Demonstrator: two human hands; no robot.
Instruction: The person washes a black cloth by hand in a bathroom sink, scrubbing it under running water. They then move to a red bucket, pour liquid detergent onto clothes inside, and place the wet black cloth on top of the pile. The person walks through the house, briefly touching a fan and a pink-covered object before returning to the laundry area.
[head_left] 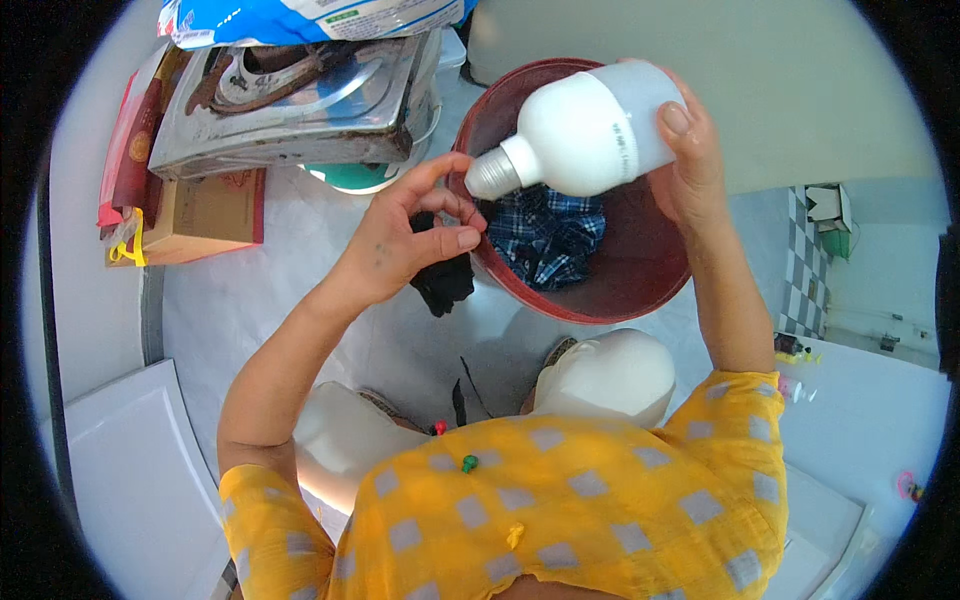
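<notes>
A large white light bulb [575, 135] with a silver screw base [495, 172] is tilted above a dark red bucket [645, 262]. My right hand [690, 150] grips its wide, frosted end, the thumb lying across the side. At the screw base is my left hand [405, 225], fingers apart, its index fingertip at or touching the metal. Black cloth [445, 282] shows beneath the left hand, beside the bucket's rim; I cannot tell whether any finger holds it. Dark blue plaid cloth [550, 235] lies inside the bucket.
At the left, a dirty metal gas stove [290, 110] sits over a cardboard box [205, 215], with a blue and white package [330, 20] beyond. A greenish wall [800, 80] rises behind the bucket. White panels [150, 480] stand at lower left.
</notes>
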